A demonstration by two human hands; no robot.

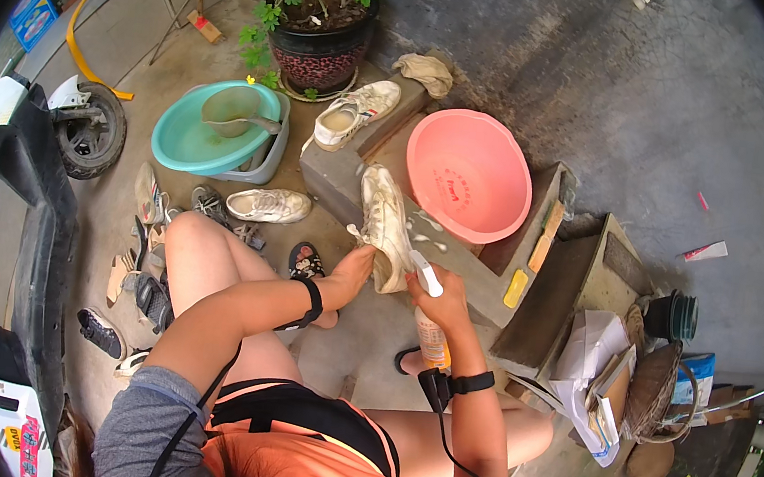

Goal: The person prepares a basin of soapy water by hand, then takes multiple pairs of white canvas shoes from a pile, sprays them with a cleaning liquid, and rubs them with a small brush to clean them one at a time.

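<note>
My left hand (351,274) grips a white lace-up sneaker (384,221) near its heel, holding it over the edge of a concrete basin (333,173). White foam dots the concrete beside the shoe. In my right hand (447,299) is a spray bottle (433,336) with a white trigger head, its nozzle close to the shoe's opening. Another white sneaker (357,115) rests on the basin's far left corner. A third pale sneaker (269,205) lies on the floor to the left.
A pink plastic tub (470,178) sits in the basin. Along the right rim lie a wooden-backed brush (546,236) and a yellow bar (516,288). Left stand a teal basin (181,138) with a ladle (230,112), several shoes (154,301) and a scooter (47,229). A potted plant (321,55) stands behind.
</note>
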